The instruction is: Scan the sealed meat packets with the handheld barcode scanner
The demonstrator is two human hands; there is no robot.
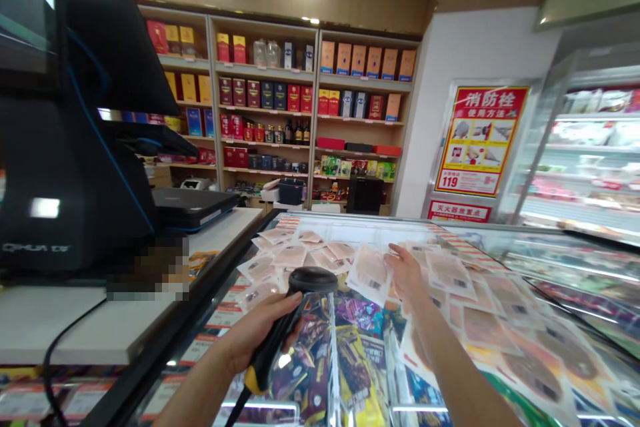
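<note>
At nine o'clock in the view stands a black point-of-sale terminal (75, 133) on a white counter (75, 320), its screen turned away; a black cable (60, 347) drops from it toward seven o'clock. Just behind it, toward the centre, lies a flat black device (193, 207) on the counter's far end.

Moving rightward, the left hand (257, 337) comes up from six o'clock, fingers wrapped tight around the grip of a black barcode scanner (295, 310) with a yellow band near its base. The scanner's round head rises from the fist toward twelve o'clock, so the head sits above and slightly right of the knuckles, pointing at the packets beyond.

Under both arms lies a glass-topped freezer chest (360, 360), coloured wrappers showing through the lid. Many flat sealed packets (475, 307) with pale labels are spread over the glass from the centre out to three o'clock.

The right hand (407, 273) reaches forward from five o'clock and pinches one packet (371, 273) between thumb and fingers at the packet's right edge; the packet hangs at nine o'clock of that hand, tilted, just right of the scanner head and close to it without touching.

At twelve o'clock, shelves (280, 107) carry boxed goods and bottles. At two o'clock hangs a red notice (480, 140); at three o'clock stands a chilled display case (590, 147).
</note>
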